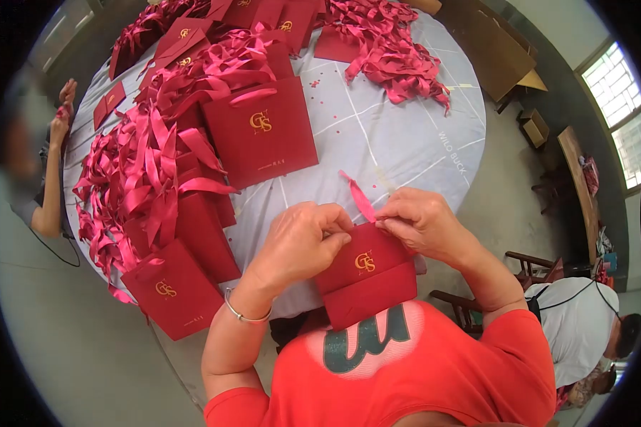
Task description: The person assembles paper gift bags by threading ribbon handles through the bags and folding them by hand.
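Observation:
A small red gift bag with a gold logo lies at the table's near edge, against my red shirt. My right hand pinches a pink ribbon at the bag's top edge; the ribbon's loose end points up and away from me. My left hand is closed at the bag's upper left corner, thumb and fingers together; whatever it may hold there is hidden. Just beyond my hands a larger red bag with a pink ribbon handle lies on the checked cloth.
Many red bags with pink ribbons are heaped along the left side, and another ribbon pile lies at the back. A person is at the left edge. More people sit at the lower right, near wooden chairs.

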{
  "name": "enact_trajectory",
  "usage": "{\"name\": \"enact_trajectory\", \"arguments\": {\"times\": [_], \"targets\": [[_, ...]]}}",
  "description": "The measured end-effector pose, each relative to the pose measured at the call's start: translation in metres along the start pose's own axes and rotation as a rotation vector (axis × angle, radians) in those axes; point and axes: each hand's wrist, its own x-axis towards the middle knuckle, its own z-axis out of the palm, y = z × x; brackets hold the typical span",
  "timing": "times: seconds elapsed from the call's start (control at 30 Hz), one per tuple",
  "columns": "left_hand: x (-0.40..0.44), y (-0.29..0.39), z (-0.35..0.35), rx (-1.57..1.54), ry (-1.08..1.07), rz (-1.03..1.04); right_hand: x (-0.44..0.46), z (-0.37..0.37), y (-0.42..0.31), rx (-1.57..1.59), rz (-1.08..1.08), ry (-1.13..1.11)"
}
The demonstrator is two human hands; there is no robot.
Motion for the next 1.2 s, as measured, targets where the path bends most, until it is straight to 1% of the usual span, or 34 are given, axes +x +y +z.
{"name": "enact_trajectory", "arguments": {"times": [0.1, 0.17, 0.2, 0.27, 0.3, 0.33, 0.4, 0.43, 0.5, 0.53, 0.6, 0.63, 0.7, 0.73, 0.8, 0.83, 0.87, 0.93, 0.97, 1.03, 1.1, 1.2], "targets": [[-0.001, 0.0, -0.004, 0.013, -0.01, 0.039, -0.003, -0.003, -0.005, -0.031, -0.006, 0.009], [0.002, -0.001, -0.008, 0.008, -0.087, 0.072, -0.004, -0.002, -0.004, -0.019, -0.004, 0.011], [0.002, -0.005, -0.01, 0.005, -0.082, 0.068, -0.004, -0.002, -0.004, -0.008, -0.001, 0.017], [0.003, -0.01, -0.016, -0.218, -0.19, -0.064, -0.004, -0.007, -0.003, -0.005, 0.03, 0.007], [0.002, -0.008, -0.02, -0.28, -0.263, -0.108, -0.004, -0.01, -0.004, -0.004, 0.065, 0.002], [0.003, -0.013, -0.017, -0.283, -0.26, -0.108, -0.004, -0.013, -0.004, -0.005, 0.064, -0.001], [0.006, -0.028, -0.004, -0.59, -0.246, -0.093, -0.005, -0.019, -0.005, 0.08, 0.195, -0.012], [0.007, -0.031, 0.0, -0.593, -0.245, -0.093, -0.006, -0.019, -0.005, 0.079, 0.195, -0.015], [0.009, -0.034, 0.003, -0.528, -0.343, -0.159, -0.009, -0.017, -0.005, 0.303, 0.362, -0.002], [0.01, -0.032, 0.002, -0.529, -0.338, -0.163, -0.01, -0.014, -0.004, 0.306, 0.359, -0.008], [0.012, -0.024, -0.004, -0.538, -0.406, -0.35, -0.013, -0.009, -0.004, 0.116, 0.126, 0.145], [0.011, -0.022, -0.004, -0.542, -0.404, -0.354, -0.014, -0.008, -0.005, 0.118, 0.127, 0.139], [0.011, -0.02, -0.003, -0.576, -0.371, -0.397, -0.016, -0.009, -0.012, -0.066, -0.027, 0.122], [0.011, -0.021, -0.002, -0.578, -0.374, -0.4, -0.018, -0.008, -0.017, -0.065, -0.024, 0.12], [0.012, -0.024, 0.001, -0.573, -0.356, -0.405, -0.02, -0.004, -0.03, 0.246, 0.235, 0.027], [0.012, -0.024, 0.0, -0.574, -0.356, -0.405, -0.02, -0.005, -0.033, 0.271, 0.294, -0.016], [0.012, -0.023, -0.001, -0.564, -0.363, -0.408, -0.02, -0.002, -0.029, 0.271, 0.295, -0.017], [0.011, -0.021, -0.002, -0.557, -0.367, -0.412, -0.019, 0.004, -0.016, 0.108, 0.013, -0.027], [0.012, -0.02, -0.002, -0.551, -0.359, -0.422, -0.017, 0.006, -0.015, 0.108, 0.011, -0.029], [0.011, -0.021, 0.0, -0.547, -0.35, -0.432, -0.015, 0.009, -0.016, 0.044, -0.111, -0.035], [0.012, -0.029, 0.005, -0.533, -0.34, -0.36, -0.013, 0.011, -0.023, 0.014, -0.084, -0.025], [0.012, -0.032, 0.007, -0.588, -0.331, -0.37, -0.009, 0.014, -0.032, -0.011, -0.043, -0.002]]}}
